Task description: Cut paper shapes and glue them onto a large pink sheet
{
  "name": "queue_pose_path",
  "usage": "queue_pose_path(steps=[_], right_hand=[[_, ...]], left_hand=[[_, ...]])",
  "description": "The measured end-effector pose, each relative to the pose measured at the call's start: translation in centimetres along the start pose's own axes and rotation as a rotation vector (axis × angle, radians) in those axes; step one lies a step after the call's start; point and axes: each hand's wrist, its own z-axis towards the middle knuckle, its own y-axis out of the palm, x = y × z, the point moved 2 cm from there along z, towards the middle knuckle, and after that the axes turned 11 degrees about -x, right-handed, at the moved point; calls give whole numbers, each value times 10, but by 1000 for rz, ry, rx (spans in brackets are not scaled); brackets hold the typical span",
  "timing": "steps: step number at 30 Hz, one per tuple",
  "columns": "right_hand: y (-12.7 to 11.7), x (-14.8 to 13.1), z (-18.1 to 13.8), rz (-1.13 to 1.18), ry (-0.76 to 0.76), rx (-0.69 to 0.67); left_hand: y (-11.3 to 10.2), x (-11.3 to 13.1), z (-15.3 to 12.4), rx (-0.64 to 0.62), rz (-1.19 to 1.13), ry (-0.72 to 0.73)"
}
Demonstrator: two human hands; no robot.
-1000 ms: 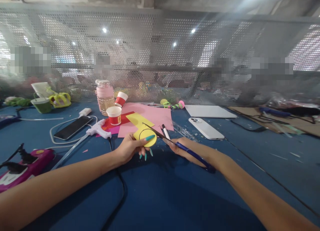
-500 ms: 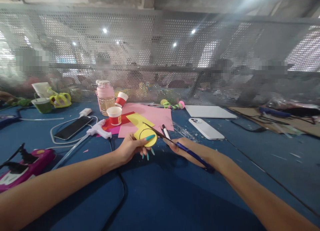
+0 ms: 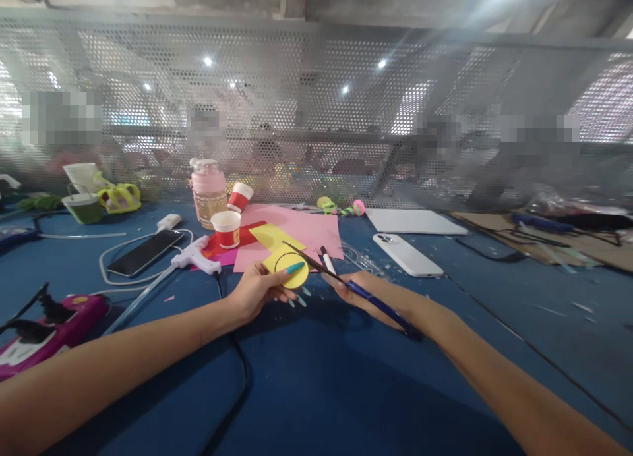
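Note:
My left hand [image 3: 257,288] pinches a yellow paper disc [image 3: 287,269] with a black circle drawn on it, thumb on top, just above the blue table [image 3: 316,390]. My right hand [image 3: 363,294] grips blue-handled scissors [image 3: 346,286]. Their dark blades point up and left, and the tips meet the disc's upper right edge. A black-and-white marker [image 3: 327,259] lies just behind the scissors.
Pink, yellow and red paper sheets [image 3: 301,228] lie behind the hands, with two red paper cups [image 3: 226,228] and a pink bottle [image 3: 208,190]. A glue gun [image 3: 195,256], a black phone [image 3: 145,252], a white phone [image 3: 408,254] and cables are nearby. A perforated metal screen [image 3: 316,113] closes the back.
The left hand has turned the yellow disc slightly and lifted it a little toward the scissor blades. The right hand and scissors have hardly moved.

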Motion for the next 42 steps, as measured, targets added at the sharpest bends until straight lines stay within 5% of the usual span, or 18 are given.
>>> queue_pose_path(steps=[32, 42], right_hand=[[0, -2, -1, -16, -28, -27], [3, 0, -2, -34, 1, 32]], left_hand=[[3, 3, 0, -25, -16, 1], [3, 5, 0, 85, -35, 20]])
